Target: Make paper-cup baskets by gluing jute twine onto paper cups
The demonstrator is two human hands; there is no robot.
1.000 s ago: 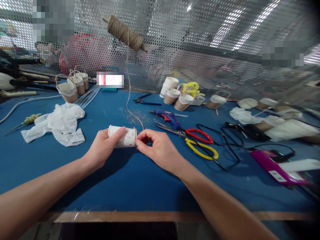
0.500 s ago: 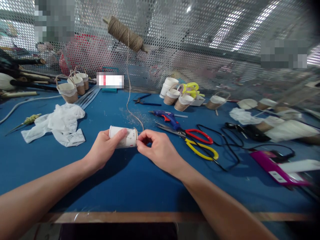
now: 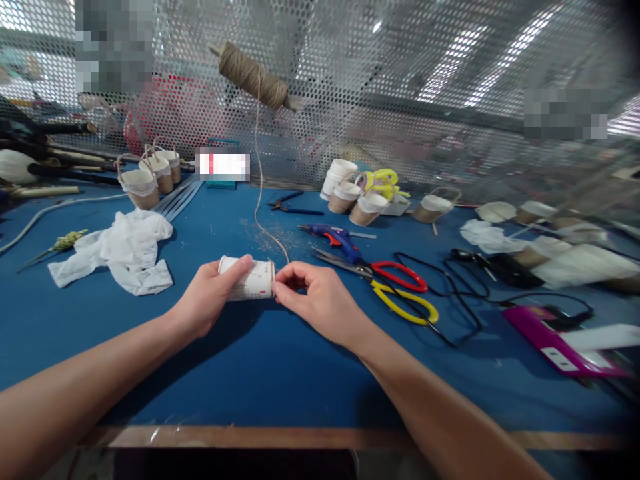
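A white printed paper cup (image 3: 254, 280) lies sideways in my left hand (image 3: 207, 297), whose thumb presses along its top side. At the cup's right end, my right hand (image 3: 313, 293) pinches the brown twine (image 3: 273, 237) between thumb and fingertips. A strand of twine shows along that end of the cup. From there the twine runs slack up to a spool (image 3: 254, 77) mounted on the mesh panel. Just right of my right hand lie scissors (image 3: 400, 293) with one red and one yellow handle. Behind them is a blue glue gun (image 3: 337, 241).
Pliers (image 3: 297, 203) lie towards the back. Small twine-wrapped cups with handles (image 3: 139, 190) stand at left, others (image 3: 367, 208) at back right. White lace cloth (image 3: 123, 250) lies left. Black cable (image 3: 450, 313) and a purple power strip (image 3: 555, 340) spread across the right.
The cup has turned a little in my left hand, so its print sits differently. My right hand stays at the cup's end with the twine. The view has shifted slightly.
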